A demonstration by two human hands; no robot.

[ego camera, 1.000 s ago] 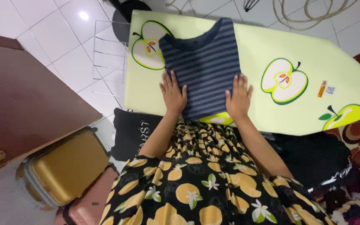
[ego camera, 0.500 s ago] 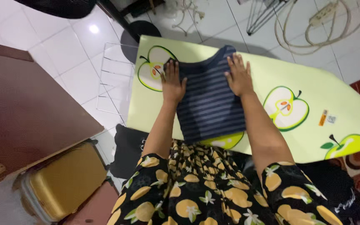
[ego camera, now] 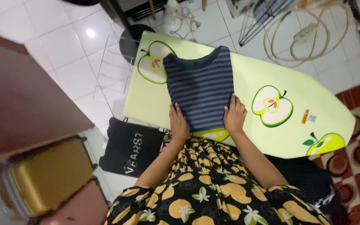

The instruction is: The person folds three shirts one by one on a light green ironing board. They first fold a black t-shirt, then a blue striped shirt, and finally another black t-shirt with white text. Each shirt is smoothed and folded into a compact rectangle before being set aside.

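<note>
On the left flank of the folded striped shirt (ego camera: 201, 89), near its close hem, lies the left hand (ego camera: 179, 123), open and flat, drawn back from the collar end where it pressed half a second ago. Spread between both palms, lengthwise over the apple-print ironing board (ego camera: 251, 71), sits that navy garment, collar pointing away, surface now looking smooth. On the right flank rests the right hand (ego camera: 234, 115), likewise open, fingers flat, gripping nothing. Suggests one smoothing stroke finished, collar to hem.
</note>
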